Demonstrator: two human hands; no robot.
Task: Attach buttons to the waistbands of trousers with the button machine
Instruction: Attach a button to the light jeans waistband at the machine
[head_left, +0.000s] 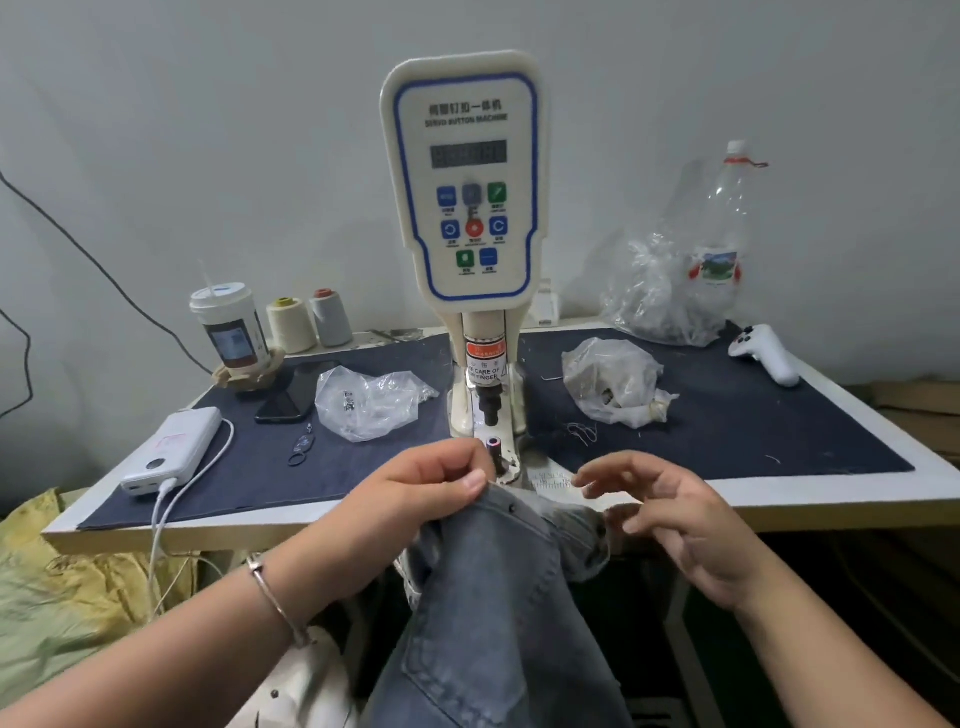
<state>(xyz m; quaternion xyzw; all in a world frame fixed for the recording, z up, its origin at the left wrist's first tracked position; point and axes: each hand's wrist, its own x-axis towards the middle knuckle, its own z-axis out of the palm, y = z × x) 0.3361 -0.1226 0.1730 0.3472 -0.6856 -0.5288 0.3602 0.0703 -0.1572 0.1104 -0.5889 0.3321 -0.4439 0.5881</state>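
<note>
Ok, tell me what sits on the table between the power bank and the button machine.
In the head view, between the power bank and the button machine lie small metal rings and a clear plastic bag, on the dark cloth.

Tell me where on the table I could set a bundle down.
Bare mat lies right of the button machine, between the knotted bag and the white controller. The left is crowded: power bank, phone, clear bag.

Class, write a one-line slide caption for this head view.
Left hand pinches the jeans waistband before the button machine; right hand hovers open.
</note>
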